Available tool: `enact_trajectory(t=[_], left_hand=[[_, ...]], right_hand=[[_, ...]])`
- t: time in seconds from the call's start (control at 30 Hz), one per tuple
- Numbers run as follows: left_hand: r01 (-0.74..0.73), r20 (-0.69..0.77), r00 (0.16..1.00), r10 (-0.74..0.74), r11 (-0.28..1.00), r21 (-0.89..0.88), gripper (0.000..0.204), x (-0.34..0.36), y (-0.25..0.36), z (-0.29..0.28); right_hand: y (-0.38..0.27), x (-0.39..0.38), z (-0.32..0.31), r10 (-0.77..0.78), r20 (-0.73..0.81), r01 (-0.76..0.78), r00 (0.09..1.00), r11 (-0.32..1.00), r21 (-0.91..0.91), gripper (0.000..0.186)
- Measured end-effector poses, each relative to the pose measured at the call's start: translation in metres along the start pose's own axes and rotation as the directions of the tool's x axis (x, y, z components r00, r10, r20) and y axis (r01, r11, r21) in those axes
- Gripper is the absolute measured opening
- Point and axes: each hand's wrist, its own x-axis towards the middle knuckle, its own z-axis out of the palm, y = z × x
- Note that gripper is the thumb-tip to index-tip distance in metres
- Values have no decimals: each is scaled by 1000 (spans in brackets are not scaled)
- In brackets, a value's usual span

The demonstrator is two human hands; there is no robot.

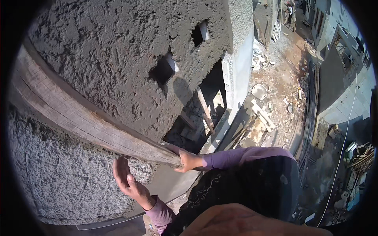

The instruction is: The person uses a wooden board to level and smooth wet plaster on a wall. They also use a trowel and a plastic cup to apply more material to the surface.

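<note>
"Where's the plank (92,128)?"
"Across the rough wall (110,59): right hand (188,160) gripping its end, left hand (132,187) unclenched near its lower edge."
"Room?"
"Window hole (195,108) above the grip. Far end's cut off."

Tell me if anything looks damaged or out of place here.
Yes: broken rubble lies strewn across the ground at upper right, looking like loose debris. The wooden board gripped in the right hand also shows thin dark cracks, suggesting wear.
</note>
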Motion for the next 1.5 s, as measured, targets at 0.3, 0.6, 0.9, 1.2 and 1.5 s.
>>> enact_trajectory(t=[0.3,0.6,0.9,1.2,1.5], left_hand=[[-38,-170,985,-8,963,-267,81,12,41,15],[17,-122,988,-99,839,-543,56,-6,-19,60],[57,0,998,-66,858,-510,63,-31,-66,99],[-4,79,997,25,967,-256,51,-38,-56,122],[-64,-43,997,62,997,-33,58,-58,-74,110]], right_hand=[[79,-74,17,203,354,-208,913,978,-23,107],[20,-67,-77,310,404,-123,861,897,-426,113],[-145,58,-177,-151,29,153,988,954,-259,75],[-72,-3,-160,285,44,-251,958,898,-360,74],[-19,-70,-117,320,279,-231,905,922,-310,89]])
